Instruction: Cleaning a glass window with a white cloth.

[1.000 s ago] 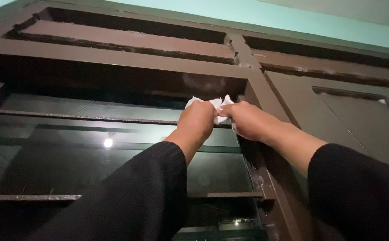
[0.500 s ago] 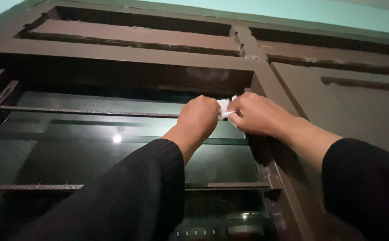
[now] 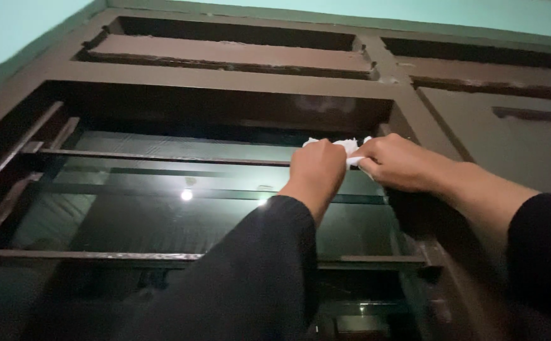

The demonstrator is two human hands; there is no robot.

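Both my hands reach up to the top right corner of a dark brown window frame (image 3: 225, 79). My left hand (image 3: 318, 169) and my right hand (image 3: 402, 163) are closed together on a crumpled white cloth (image 3: 350, 149). The cloth sits on the upper horizontal metal bar (image 3: 162, 158), close to the frame's upright. Only small bits of the cloth show between and above my fingers. Black sleeves cover both forearms.
Dark glass (image 3: 162, 215) lies behind the bars and reflects a small light (image 3: 187, 195). A lower bar (image 3: 98, 256) crosses the window. Recessed panels (image 3: 225, 50) sit above, a brown panel (image 3: 509, 145) to the right, and a pale green wall (image 3: 10, 31) at the left.
Both hands stay on the cloth at the same bar. They have drawn closer together and slid slightly right toward the upright; the view has shifted a little.
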